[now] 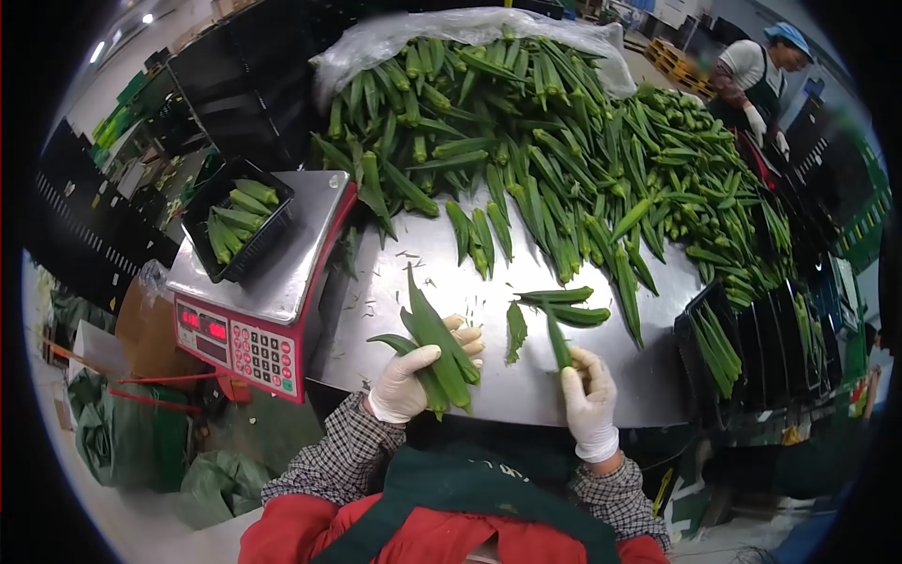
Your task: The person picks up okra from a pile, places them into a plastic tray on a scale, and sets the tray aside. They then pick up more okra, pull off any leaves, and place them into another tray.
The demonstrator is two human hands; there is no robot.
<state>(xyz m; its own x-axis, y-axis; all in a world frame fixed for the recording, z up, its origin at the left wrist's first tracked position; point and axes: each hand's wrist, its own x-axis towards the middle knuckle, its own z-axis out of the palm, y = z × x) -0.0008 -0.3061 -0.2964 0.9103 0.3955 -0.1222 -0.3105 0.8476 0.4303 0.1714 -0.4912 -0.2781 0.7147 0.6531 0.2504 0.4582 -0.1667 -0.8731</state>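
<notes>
My left hand (413,376), in a white glove, grips a bunch of several green okra pods (434,340) that stick up and to the left over the steel table (507,376). A single okra pod (557,340) is held in my gloved right hand (587,395) just right of the bunch. A few loose pods (564,305) lie on the table right above my right hand. A big heap of okra (564,141) covers the far half of the table.
A scale (258,301) with a red keypad stands at the left, carrying a black tray of okra (237,221). Black trays (742,348) with pods line the table's right edge. A person in a blue cap (761,70) works at the far right. Green bags lie on the floor at the left.
</notes>
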